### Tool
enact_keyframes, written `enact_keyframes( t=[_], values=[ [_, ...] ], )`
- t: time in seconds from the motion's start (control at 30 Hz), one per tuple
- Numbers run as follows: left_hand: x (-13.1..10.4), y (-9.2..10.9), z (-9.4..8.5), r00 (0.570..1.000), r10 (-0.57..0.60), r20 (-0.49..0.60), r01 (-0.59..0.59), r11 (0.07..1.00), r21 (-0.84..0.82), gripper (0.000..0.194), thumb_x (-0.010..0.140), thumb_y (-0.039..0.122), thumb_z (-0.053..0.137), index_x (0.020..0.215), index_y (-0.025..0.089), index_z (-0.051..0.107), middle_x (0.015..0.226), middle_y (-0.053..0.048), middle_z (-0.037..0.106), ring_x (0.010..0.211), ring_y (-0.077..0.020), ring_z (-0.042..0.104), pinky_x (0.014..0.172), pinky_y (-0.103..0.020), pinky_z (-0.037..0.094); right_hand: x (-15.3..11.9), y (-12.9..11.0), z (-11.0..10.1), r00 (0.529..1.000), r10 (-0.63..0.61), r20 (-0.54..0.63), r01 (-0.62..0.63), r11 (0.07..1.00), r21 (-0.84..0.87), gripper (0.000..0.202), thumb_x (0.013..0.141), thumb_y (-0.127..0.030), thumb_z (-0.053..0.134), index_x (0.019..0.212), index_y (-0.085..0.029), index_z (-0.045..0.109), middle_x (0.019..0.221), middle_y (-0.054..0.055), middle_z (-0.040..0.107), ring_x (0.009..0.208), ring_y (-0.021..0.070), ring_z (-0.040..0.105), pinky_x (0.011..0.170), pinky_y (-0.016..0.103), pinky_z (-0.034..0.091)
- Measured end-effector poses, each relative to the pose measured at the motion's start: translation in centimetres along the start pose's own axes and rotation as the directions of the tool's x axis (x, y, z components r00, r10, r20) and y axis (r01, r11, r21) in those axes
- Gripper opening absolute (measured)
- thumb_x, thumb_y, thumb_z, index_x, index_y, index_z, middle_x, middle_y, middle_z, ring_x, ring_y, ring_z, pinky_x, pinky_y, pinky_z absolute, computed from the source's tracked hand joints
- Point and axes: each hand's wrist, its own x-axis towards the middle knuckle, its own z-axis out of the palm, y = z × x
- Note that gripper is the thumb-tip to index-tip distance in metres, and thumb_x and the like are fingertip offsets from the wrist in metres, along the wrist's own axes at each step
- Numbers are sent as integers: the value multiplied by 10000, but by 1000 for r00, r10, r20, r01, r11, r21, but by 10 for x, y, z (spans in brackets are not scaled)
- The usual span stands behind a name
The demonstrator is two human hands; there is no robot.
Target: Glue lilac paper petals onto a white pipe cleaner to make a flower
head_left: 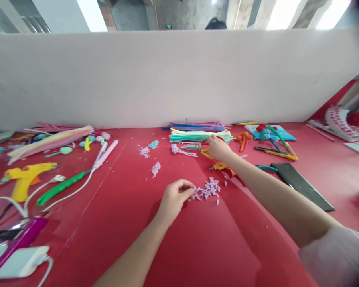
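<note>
My left hand (174, 199) is low over the red table, its thumb and fingers curled together at the left edge of a pile of small lavender cut pieces (211, 188). Whatever lies between those fingertips is hidden. Farther forward, my right hand (218, 148) has its fingers closed on the handles of the scissors (190, 147), whose blades point left. A lavender fuzzy bundle with stems (182, 150) lies beside the blades. Just behind are bundled green and cream pipe cleaners (188, 136). Smaller lavender heaps (156, 169) and a blue tuft (153, 144) lie to the left.
At left are a yellow glue gun (25, 175), a pink straightening iron (106, 154), a green-handled tool (61, 188) and a purple power strip (24, 239) with cords. A dark phone (300, 185) and pliers (275, 153) lie right. A white partition (155, 79) stands behind.
</note>
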Motion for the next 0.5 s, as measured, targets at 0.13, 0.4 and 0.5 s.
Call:
enact_keyframes(
  t=[0.13,0.4,0.5],
  values=[
    [-3,6,0,1000,17,-11,-18,988,-153,113,753,243,611,797,144,579,689,-46,671,616,-135,621,589,-230,465,-15,7,-19,981,46,-189,-39,999,36,308,805,-137,474,1109,-90,494,1143,178,469,991,278,512,808,351,381],
    [-13,13,7,999,-47,7,45,890,-454,144,764,256,631,781,123,581,695,-39,656,573,-91,593,548,-188,448,-120,-5,-26,1000,29,9,-27,716,698,252,806,-411,494,694,-188,457,570,-52,376,525,103,377,468,213,288],
    [-15,13,8,999,-42,-22,24,855,-518,120,758,247,644,777,138,595,667,-13,638,539,-73,560,507,-172,422,-148,-22,-24,999,-43,30,6,658,753,252,814,-399,480,679,-197,410,579,-49,397,519,99,376,458,209,282]
  ],
)
